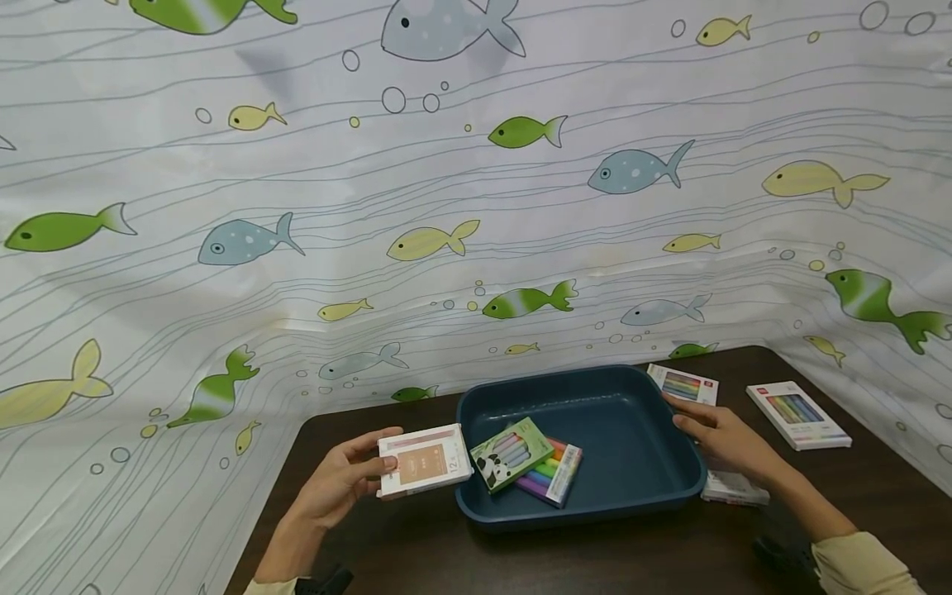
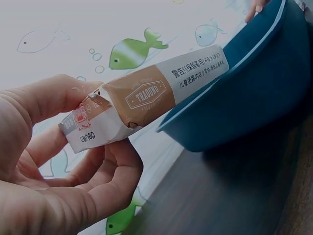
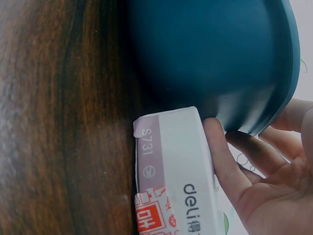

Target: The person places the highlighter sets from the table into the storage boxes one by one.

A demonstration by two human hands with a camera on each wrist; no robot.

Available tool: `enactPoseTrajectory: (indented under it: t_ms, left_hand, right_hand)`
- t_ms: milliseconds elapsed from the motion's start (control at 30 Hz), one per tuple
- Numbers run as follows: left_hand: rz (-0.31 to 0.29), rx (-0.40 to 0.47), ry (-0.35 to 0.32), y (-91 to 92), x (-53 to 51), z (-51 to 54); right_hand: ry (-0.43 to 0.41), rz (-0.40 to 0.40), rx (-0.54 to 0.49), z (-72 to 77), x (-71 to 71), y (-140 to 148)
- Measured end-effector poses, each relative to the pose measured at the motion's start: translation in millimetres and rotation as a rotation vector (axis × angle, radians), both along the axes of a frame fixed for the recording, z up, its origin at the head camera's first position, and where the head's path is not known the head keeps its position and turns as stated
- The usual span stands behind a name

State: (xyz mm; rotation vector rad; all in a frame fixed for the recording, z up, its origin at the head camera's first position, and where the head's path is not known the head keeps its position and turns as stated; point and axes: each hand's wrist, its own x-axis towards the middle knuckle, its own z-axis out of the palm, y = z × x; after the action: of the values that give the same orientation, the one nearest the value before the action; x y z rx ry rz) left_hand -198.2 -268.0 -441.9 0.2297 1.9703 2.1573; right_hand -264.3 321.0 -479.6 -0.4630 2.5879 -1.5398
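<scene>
We see a person's left hand point(image 1: 335, 479) gripping a white-and-brown box point(image 1: 424, 459), thumb across its face, with the box held up at the left rim of a deep blue tub point(image 1: 625, 430); whether box and rim touch, we cannot tell. Lettering on the box's brown band reads "TRAOUND" in our left wrist view. Across the tub, the right hand point(image 1: 732, 438) holds the right-hand wall near its far corner, fingers bent at the rim. Inside, toward the left, we find a green panda box point(image 1: 513, 454) lying partly over a rainbow-striped box point(image 1: 565, 475). Close by the right hand's fingers, a white-and-mauve box point(image 3: 176, 166) bears the word "deli". A white pencil box point(image 1: 799, 413) lies farther right on the dark tabletop point(image 1: 402, 554), and another white carton point(image 1: 684, 385) sits just beyond the tub's far right corner, before a fish-printed cloth point(image 1: 446, 190).
</scene>
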Motion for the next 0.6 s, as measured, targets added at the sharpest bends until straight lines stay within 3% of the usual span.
enactPoseTrajectory:
  t_ms: [600]
  left_hand:
    - [-0.065, 0.023, -0.033, 22.9, 2.5, -1.2]
  right_hand:
    - [0.000, -0.006, 0.010, 1.0, -0.2, -1]
